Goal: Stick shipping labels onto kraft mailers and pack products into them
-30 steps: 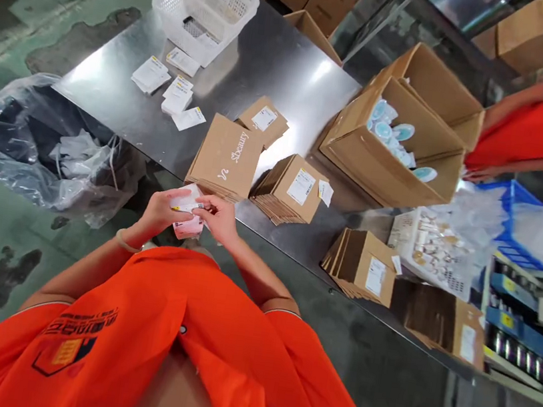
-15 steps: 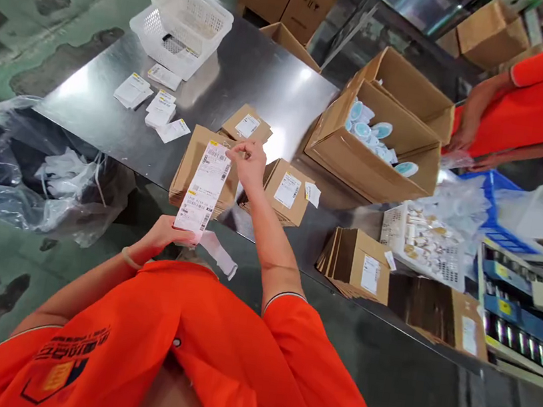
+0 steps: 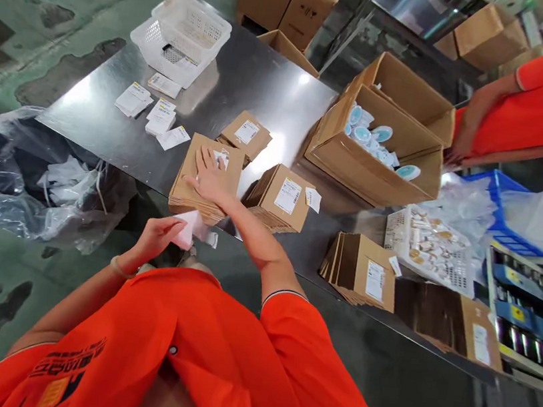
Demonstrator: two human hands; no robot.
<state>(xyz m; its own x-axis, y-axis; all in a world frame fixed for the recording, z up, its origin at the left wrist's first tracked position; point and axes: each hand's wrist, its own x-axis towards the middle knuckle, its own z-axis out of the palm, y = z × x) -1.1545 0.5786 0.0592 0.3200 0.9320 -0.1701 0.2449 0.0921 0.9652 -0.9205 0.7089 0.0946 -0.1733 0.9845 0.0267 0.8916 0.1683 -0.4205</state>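
My right hand (image 3: 208, 178) lies flat with fingers spread on the front stack of flattened cardboard boxes (image 3: 184, 184). A white label (image 3: 222, 157) shows partly beyond its fingertips, on the top box. Off the table's front edge, close to my body, my left hand (image 3: 159, 238) pinches a folded pale strip of label paper (image 3: 187, 231), whose end trails to the right. Just behind the front stack is a smaller labelled box stack (image 3: 247, 134). Another labelled stack (image 3: 279, 198) stands to its right.
Loose label stacks (image 3: 133, 100) lie near a white basket (image 3: 184, 36). An open carton (image 3: 372, 170) holds blue-and-white round items. More box stacks (image 3: 360, 270) line the front edge. A plastic-lined bin (image 3: 42, 178) stands left. A co-worker's arm (image 3: 484, 112) is at right.
My right hand has let go of the printed label strip's top and moved down flat onto the box stack. The strip in my left hand is now folded and lower.
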